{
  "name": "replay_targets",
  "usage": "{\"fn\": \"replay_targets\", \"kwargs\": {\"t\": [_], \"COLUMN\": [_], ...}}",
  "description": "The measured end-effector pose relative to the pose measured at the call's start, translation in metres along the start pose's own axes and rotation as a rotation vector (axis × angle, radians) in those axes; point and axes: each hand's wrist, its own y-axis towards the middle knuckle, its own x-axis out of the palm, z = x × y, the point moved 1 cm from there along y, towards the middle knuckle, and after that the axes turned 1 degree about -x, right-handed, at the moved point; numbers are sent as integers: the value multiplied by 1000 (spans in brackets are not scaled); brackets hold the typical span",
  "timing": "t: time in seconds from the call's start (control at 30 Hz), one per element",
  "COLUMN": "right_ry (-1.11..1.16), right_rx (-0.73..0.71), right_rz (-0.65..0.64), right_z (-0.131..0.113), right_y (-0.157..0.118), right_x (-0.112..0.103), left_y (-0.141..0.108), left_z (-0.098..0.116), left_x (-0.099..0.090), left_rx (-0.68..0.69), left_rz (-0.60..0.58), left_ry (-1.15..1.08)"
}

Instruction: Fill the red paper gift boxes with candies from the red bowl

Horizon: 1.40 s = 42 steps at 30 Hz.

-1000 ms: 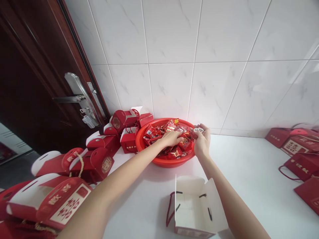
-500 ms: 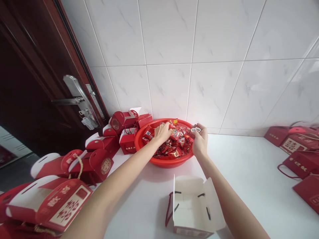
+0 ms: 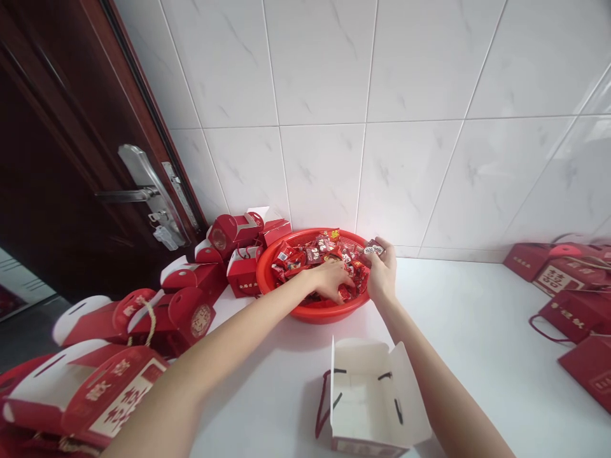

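Tiles (image 3: 321, 173) meet a white tabletop (image 3: 477, 318) behind the basket (image 3: 324, 313), beside a door (image 3: 57, 140).

Pale, grey-veined glossy tiles cover the wall (image 3: 319, 63), catching soft reflected light at right. A smooth white tabletop (image 3: 458, 312) meets its base. At left, a dark reddish-brown door (image 3: 57, 127) has a silver lever handle (image 3: 126, 194) with keys (image 3: 165, 235) hanging below.

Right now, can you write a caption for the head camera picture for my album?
Left hand among red-wrapped sweets, right hand holding one packet, open box nearby.
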Motion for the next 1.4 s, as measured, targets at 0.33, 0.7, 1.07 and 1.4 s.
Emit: {"fn": "replay_targets", "kwargs": {"t": [0.33,0.7,1.07,1.4], "right_ry": [17,19,28,44], "right_rx": [20,-16,4,18], "right_rz": [-11,-65,-87,-81], "right_z": [-2,2,0,2], "right_y": [-1,0,-1,0], "right_x": [1,0,0,1], "left_y": [7,6,-13,-20], "left_z": [-2,4,-34,-55], "left_x": [6,5,-6,-1], "left_rx": [-83,-98,-347,-409], "left_rz": [-123,-169,277,660], "left_ry": [-48,113,-246,-714]}}
